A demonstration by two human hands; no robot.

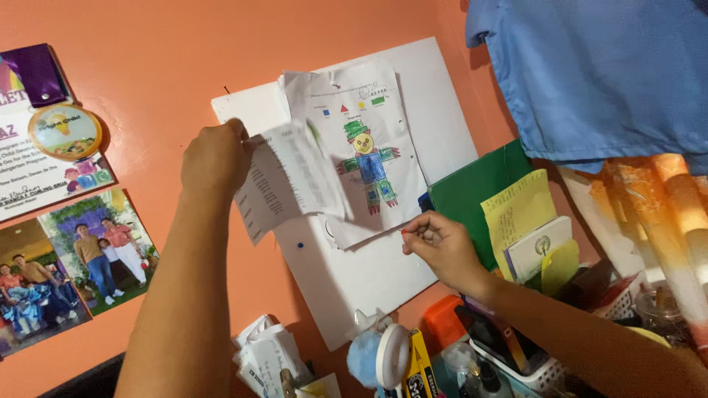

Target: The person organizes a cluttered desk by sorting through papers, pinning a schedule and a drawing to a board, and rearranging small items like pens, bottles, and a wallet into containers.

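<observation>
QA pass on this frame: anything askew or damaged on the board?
Yes. The scarecrow drawing hangs tilted, its top edge torn and curled. The left hand lifts printed slips off the white board, itself mounted crooked.

a home corner: family photos (74, 265) and a child's drawing (366, 166) on the wall.

A yellow-and-black rectangular box (420, 365) stands upright at the bottom, beside a white basket (542, 372).
</observation>
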